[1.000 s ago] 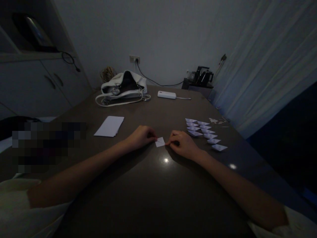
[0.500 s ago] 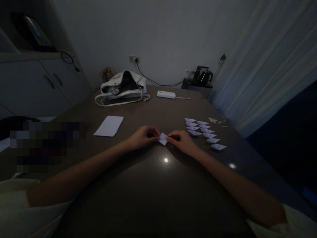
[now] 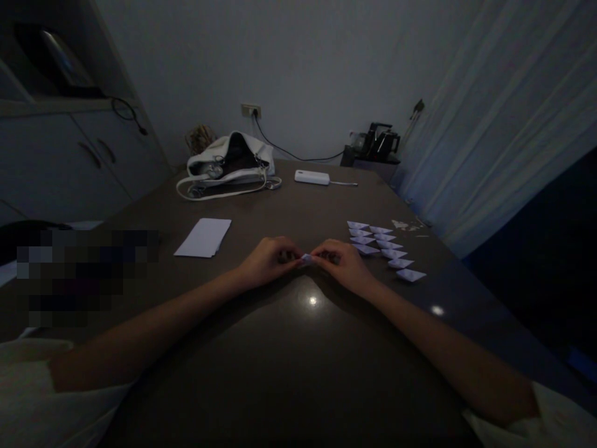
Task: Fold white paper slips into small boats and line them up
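Note:
A small folded white paper point(image 3: 306, 259) is pinched between my two hands just above the middle of the dark table point(image 3: 280, 361). My left hand point(image 3: 269, 261) grips its left side with thumb and fingertips. On the opposite side, my right hand point(image 3: 342, 264) pinches the paper the same way. The fingertips hide much of it. Several folded paper boats point(image 3: 390, 254) stand in two rows to the right of my right hand. A stack of white paper sheets point(image 3: 204, 238) lies flat to the left of my left hand.
Toward the back left sits an open white handbag point(image 3: 228, 168). A white power bank point(image 3: 312, 178) with a short cable lies at the back. Small paper scraps point(image 3: 405, 225) are beyond the boats. Against the wall, a black kettle point(image 3: 385, 144) stands on a low stand.
The paper between my hands was an open-looking diamond; it now shows as a smaller, flatter shape. My right fingertips have come closer to my left ones.

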`<move>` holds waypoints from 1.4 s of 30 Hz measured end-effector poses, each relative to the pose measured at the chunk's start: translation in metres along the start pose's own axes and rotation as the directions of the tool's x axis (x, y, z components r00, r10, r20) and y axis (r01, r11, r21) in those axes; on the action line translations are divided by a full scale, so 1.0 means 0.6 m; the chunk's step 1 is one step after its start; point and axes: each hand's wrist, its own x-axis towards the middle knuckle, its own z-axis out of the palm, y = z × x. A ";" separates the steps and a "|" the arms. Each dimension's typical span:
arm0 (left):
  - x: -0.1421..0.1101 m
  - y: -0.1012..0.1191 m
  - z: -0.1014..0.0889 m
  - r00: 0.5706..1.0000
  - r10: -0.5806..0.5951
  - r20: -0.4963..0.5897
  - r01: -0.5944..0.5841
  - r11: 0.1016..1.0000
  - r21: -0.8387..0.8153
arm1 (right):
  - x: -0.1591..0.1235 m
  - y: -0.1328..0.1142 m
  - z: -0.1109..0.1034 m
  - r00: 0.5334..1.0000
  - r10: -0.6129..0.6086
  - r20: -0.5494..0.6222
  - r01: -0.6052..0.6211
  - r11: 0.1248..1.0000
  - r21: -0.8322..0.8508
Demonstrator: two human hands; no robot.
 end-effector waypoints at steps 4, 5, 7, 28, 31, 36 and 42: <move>-0.002 0.005 -0.007 0.996 0.087 0.036 -0.090 0.993 0.072 | -0.003 -0.003 -0.005 0.993 -0.109 0.039 0.111 0.993 -0.046; -0.003 0.006 -0.008 0.994 0.095 0.045 -0.098 0.993 0.065 | -0.004 -0.002 -0.007 0.988 -0.146 0.055 0.149 0.987 -0.063; -0.004 0.005 -0.010 0.990 0.118 0.077 -0.121 0.992 0.043 | -0.006 0.000 -0.011 0.969 -0.220 0.115 0.233 0.966 -0.112; -0.001 -0.011 -0.018 0.949 0.094 0.302 -0.105 0.994 0.022 | 0.003 0.004 -0.022 0.939 -0.114 0.324 0.151 0.985 -0.090; -0.001 -0.015 -0.016 0.957 0.035 0.287 -0.045 0.999 0.028 | 0.004 0.003 -0.018 0.947 -0.023 0.321 0.053 0.995 -0.086; 0.004 -0.011 -0.012 0.949 -0.118 0.291 0.119 0.993 0.015 | 0.007 0.004 -0.013 0.951 0.115 0.288 -0.087 0.991 -0.106; 0.007 -0.005 -0.012 0.915 -0.281 0.289 0.278 0.959 0.051 | 0.008 0.008 -0.010 0.926 0.219 0.309 -0.210 0.976 -0.061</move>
